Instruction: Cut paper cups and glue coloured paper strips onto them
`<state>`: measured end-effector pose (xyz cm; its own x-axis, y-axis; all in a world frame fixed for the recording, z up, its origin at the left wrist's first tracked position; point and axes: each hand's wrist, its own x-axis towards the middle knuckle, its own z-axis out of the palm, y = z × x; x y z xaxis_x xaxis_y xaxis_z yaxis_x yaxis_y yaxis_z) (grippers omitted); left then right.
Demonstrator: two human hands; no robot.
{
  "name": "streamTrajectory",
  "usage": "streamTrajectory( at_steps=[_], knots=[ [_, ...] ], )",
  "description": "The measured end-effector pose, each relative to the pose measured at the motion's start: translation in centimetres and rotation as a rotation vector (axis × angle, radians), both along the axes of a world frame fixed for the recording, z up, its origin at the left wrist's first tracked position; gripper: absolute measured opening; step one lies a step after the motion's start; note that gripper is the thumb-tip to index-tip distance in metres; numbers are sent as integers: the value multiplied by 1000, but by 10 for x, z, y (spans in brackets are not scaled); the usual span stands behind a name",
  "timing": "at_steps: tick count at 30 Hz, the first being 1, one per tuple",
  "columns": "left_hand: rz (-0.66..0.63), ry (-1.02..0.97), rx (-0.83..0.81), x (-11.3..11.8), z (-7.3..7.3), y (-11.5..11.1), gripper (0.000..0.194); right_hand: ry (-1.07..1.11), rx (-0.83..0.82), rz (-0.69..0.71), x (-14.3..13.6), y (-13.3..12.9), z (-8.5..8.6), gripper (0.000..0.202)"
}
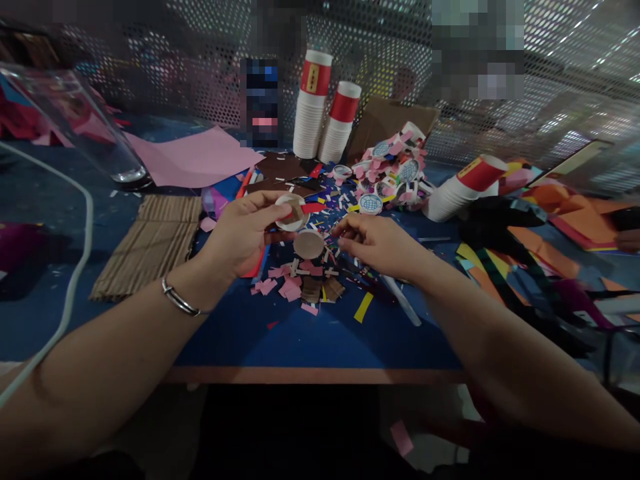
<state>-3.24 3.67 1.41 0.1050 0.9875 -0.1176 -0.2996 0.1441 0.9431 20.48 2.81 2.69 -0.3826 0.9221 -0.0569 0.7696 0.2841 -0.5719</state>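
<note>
My left hand (245, 230) grips a small round white paper piece (293, 212), like a cup's base, with a brown bit inside and a red strip at its side. Just below it lies or hangs a pale round disc (309, 245); what supports it I cannot tell. To the right, my right hand (367, 241) has its fingers curled together near the paper scraps; anything between the fingertips is too small to make out. Pink paper bits (291, 289) and brown cardboard pieces (311, 290) lie below the disc. A yellow strip (363, 307) rests nearer the front edge.
Stacked paper cups (307, 123) stand at the back, with another stack (443, 200) leaning at right. Decorated cup pieces (371, 203) form a heap. Corrugated cardboard (155, 233), pink paper (200, 160) and a clear container (95, 127) are at left; orange paper (575, 217) is at right.
</note>
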Motion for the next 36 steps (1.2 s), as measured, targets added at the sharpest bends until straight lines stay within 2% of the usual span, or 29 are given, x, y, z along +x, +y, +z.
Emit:
streamTrajectory(
  at_steps=[5,11,15,18,22,27,32,36],
  knots=[
    [51,-44,8,2,-2,3,9,-69,127,-28,-12,-2,-5,22],
    [128,-75,35,1,-5,6,8,-282,330,28,-42,13,-24,28],
    [131,-80,42,-2,-6,7,10,-340,335,56,-49,24,-33,31],
    [115,-84,47,-3,-7,7,11,-333,344,51,-42,25,-33,29],
    [110,-85,37,-3,-9,9,14,-303,376,55,-34,25,-32,38],
    [118,-75,98,-4,-13,12,13,-313,374,53,-48,31,-37,48],
    [124,-62,97,-6,-13,12,19,-317,400,71,-57,40,-42,39],
    [119,-51,76,-5,-11,12,17,-282,397,92,-48,33,-35,33]
  ],
)
